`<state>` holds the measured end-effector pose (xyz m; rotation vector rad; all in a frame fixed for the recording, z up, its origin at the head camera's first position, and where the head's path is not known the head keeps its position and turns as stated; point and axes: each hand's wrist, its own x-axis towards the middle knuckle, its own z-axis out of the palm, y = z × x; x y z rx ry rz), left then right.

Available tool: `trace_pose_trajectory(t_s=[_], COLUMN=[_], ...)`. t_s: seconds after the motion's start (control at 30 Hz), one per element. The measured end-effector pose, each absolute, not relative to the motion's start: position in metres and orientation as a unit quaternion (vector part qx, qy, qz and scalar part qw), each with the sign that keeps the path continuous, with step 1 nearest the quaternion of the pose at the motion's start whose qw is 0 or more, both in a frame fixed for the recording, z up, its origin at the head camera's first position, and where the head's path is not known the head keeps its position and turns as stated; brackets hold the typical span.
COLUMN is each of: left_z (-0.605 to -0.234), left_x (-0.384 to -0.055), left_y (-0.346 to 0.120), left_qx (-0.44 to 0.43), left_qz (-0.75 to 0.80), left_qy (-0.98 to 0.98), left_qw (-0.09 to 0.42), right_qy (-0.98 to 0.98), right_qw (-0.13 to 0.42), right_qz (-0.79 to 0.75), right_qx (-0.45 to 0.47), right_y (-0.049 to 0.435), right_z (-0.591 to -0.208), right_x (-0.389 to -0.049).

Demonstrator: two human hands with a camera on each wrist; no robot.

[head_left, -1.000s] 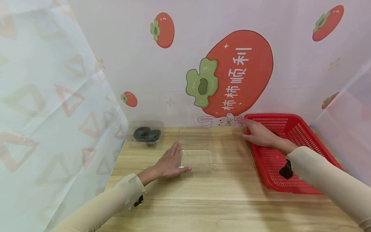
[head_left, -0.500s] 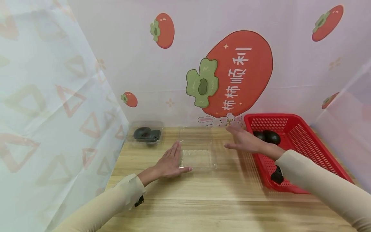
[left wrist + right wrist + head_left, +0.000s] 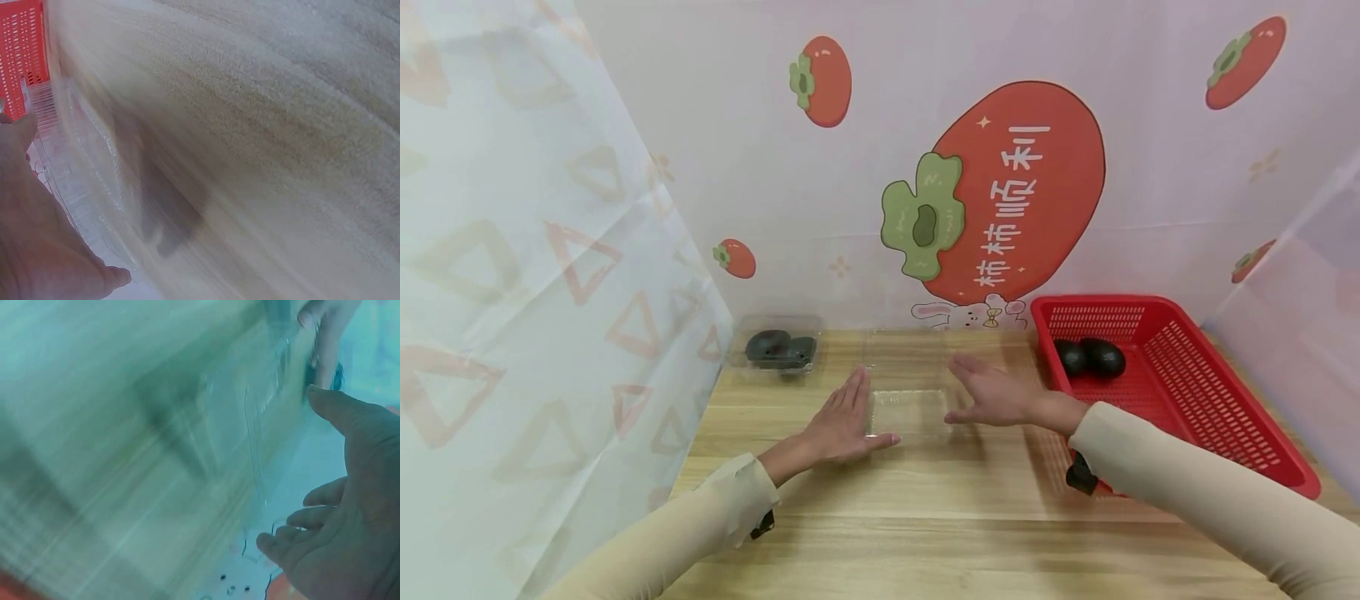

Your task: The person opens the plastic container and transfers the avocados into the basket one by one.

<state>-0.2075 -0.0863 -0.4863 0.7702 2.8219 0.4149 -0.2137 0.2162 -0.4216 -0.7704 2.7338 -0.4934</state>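
Observation:
A clear plastic clamshell box lies open on the table, its lid folded out toward the wall. My left hand rests along the box's left side with fingers straight and thumb spread at the front corner. On the opposite side is my right hand, fingers extended and thumb apart, holding nothing; whether it touches the box I cannot tell. In the left wrist view the box stands against the left fingers. Two dark avocados sit in the red basket at right.
A second clear box with dark avocado-like fruits inside stands at the back left, near the wall. The wooden table meets a printed cloth wall at the back and cloth sides.
My right hand has moved left and nearer from the basket's rim to the box's right side, uncovering the avocados in the basket. The left hand has stayed at the box.

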Motion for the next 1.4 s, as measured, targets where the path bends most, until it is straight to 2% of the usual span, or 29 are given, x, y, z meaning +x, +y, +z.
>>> trace_pose_trajectory(t_s=[0.2,0.57,0.7,1.0,1.4], left_z=[-0.489,-0.486,-0.481,-0.47,-0.461], left_x=[-0.206,-0.203,-0.202,-0.21,-0.218], left_y=[-0.084,-0.085,-0.087,-0.086,-0.063], left_qx=[0.26,0.265,0.275,0.358,0.427], left_qz=[0.138,0.134,0.135,0.146,0.062], left_qy=[0.951,0.95,0.946,0.917,0.891], left_qw=[0.088,0.099,0.101,0.096,0.139], right_qy=[0.935,0.927,0.922,0.906,0.878], right_qw=[0.169,0.162,0.182,0.233,0.264], right_qz=[-0.186,-0.198,-0.196,-0.192,-0.175], right_qx=[-0.25,-0.274,-0.279,-0.295,-0.359], right_y=[0.201,0.2,0.205,0.22,0.227], right_z=[-0.429,-0.436,-0.433,-0.425,-0.423], right_x=[-0.208,-0.21,-0.216,-0.231,-0.25])
